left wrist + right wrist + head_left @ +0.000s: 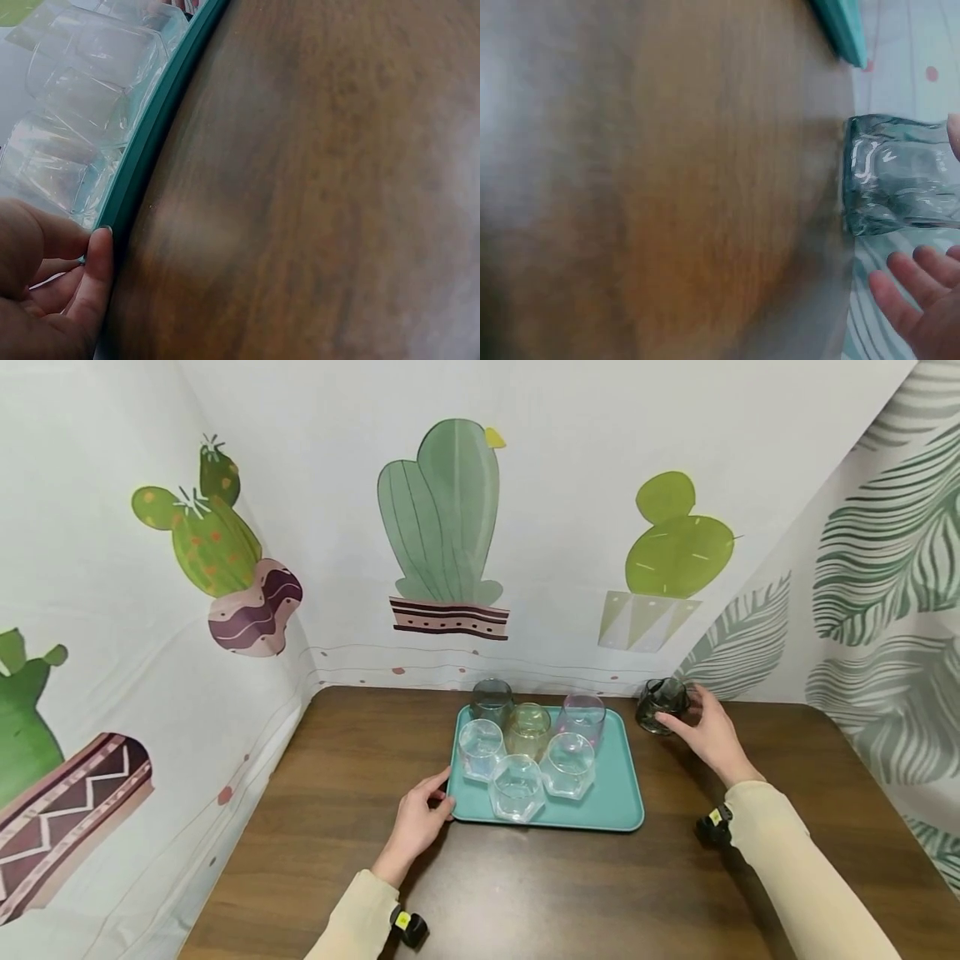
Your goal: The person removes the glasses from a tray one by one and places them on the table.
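A teal tray [618, 777] lies on the table with several drinking glasses on it. My left hand [420, 817] is at its near left corner, where thumb and fingers pinch the rim [142, 154]. To the right of the tray, a dark grey wavy-sided glass [652, 710] stands upright on the table. Around this glass my right hand [708, 731] is spread, thumb on the near side and fingers on the far right. In the right wrist view, a gap shows between the fingers [911, 289] and the glass.
On the tray are a smoky glass [492, 697], an amber glass [528, 735], a purple-tinted glass [583, 714] and three clear ones, including a front clear glass [517, 793]. They stand close together. A cactus-print cloth [555, 527] hangs behind the brown table [352, 727].
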`<state>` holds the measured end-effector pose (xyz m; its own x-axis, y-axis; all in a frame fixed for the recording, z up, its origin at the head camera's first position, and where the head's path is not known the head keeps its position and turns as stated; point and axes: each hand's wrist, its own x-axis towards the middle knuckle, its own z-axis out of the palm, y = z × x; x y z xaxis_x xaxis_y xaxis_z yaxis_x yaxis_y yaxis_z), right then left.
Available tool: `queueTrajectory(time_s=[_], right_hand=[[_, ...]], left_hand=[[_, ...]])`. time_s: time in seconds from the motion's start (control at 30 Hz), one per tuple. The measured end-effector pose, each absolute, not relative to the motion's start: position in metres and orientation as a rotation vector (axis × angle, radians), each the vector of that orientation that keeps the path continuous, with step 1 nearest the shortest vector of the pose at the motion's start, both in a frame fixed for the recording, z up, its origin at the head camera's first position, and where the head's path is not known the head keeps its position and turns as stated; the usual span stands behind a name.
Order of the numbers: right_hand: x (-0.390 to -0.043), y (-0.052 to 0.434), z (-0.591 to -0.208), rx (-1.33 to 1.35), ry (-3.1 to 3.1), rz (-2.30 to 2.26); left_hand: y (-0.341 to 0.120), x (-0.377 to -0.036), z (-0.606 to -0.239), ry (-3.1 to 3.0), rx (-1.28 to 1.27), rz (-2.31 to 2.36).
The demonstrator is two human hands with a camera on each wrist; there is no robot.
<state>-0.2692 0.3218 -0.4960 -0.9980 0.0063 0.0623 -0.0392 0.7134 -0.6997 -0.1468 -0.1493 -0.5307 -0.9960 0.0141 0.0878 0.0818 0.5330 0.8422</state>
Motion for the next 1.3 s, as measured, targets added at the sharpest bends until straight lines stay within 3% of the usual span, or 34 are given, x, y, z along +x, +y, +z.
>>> queueTrajectory(time_s=[0.6, 1.3], right_hand=[[-0.213, 0.302, -0.473, 0.142, -2.660, 1.104], [-0.169, 0.249, -0.481, 0.358, -2.544, 1.169]], left_hand=[[-0.149, -0.148, -0.532, -2.675, -0.105, -1.468], [-0.149, -0.146, -0.530, -2.660, -0.060, -1.526]])
